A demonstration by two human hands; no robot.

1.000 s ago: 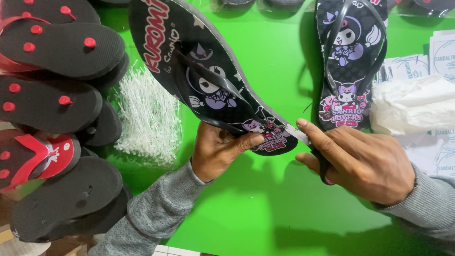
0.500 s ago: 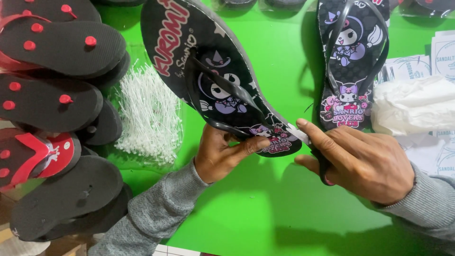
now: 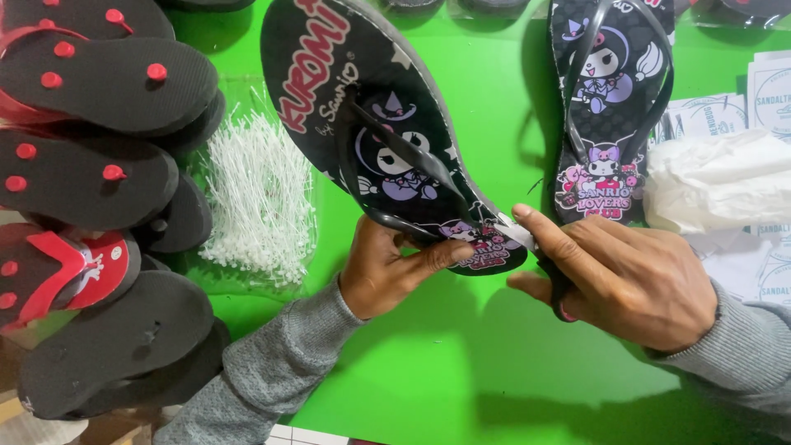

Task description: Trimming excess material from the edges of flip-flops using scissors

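Looking down, I see the bright green table (image 3: 461, 363) filling most of the view. Along its left edge sits a stack of black foam flip-flop soles with red strap plugs (image 3: 91, 165), some turned sole-up. Just beside that stack lies a clear bag of white plastic tag pins (image 3: 259, 194).

Over the middle of the table, tilted with its toe toward the far edge, is the black flip-flop with cartoon prints and black straps (image 3: 371, 124). My left hand (image 3: 387, 268) grips its heel end from below, thumb pressed on the printed top, fingers closed under the sole. My right hand (image 3: 634, 276) is wrapped shut around a dark tool handle (image 3: 560, 288), index finger stretched to the heel edge, where a small white tag (image 3: 515, 232) shows.

A 2nd matching black printed flip-flop (image 3: 610, 99) lies flat toward the far right. Near the right edge rest crumpled white plastic bags (image 3: 725, 177) over white printed paper cards (image 3: 741, 107).
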